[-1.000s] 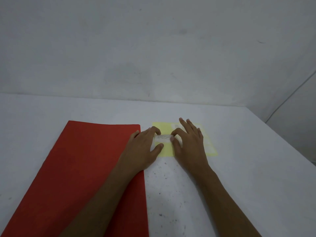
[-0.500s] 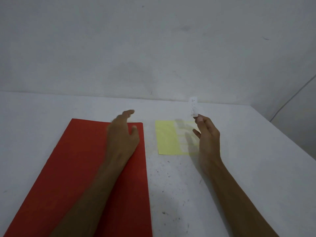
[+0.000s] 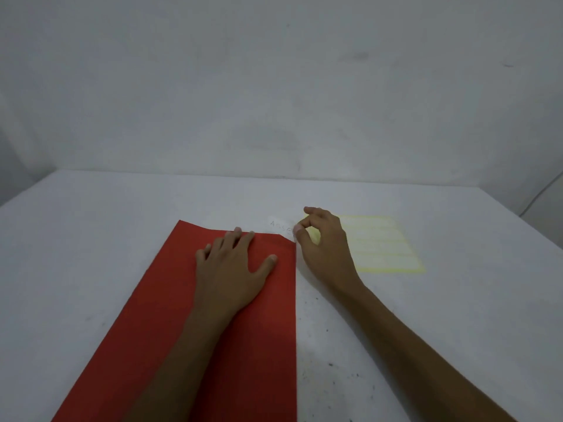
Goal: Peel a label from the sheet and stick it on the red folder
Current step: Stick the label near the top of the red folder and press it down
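Observation:
The red folder lies flat on the white table, running from the bottom edge up to the middle. My left hand rests palm down on its upper part, fingers spread. My right hand pinches one end of a small white label with handwriting, thumb against forefinger. The label hovers over the folder's far right corner and hides that corner. The yellow label sheet lies flat to the right of my right hand, with several label rows showing.
The white table carries small dark specks near the folder's right edge. A pale wall rises right behind the table's far edge. The table's right edge runs diagonally at the upper right.
My right hand lifted the label off the yellow sheet and carried it left to the folder's far right corner. My left hand moved from the sheet onto the folder and flattened there.

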